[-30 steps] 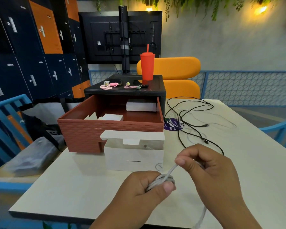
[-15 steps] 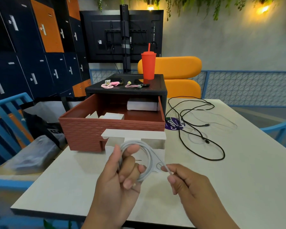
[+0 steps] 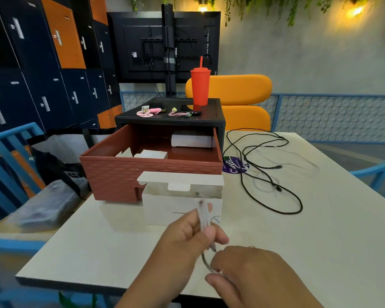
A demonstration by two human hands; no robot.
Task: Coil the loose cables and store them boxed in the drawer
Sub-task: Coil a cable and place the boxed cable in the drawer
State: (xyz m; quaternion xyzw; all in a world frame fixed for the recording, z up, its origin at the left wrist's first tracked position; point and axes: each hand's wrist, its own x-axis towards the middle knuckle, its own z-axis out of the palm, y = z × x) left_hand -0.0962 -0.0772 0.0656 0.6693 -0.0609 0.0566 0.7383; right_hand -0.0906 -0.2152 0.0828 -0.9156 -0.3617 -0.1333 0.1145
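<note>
Here, low in the middle of the frame, my left hand grips the coiled white cable, its loops standing up between thumb and fingers. My right hand, at the bottom right, curls round the cable's loose tail. Just above them the open white box sits on the bench, just in front of the pulled-out brown drawer. A loose black cable sprawls right of centre.
</note>
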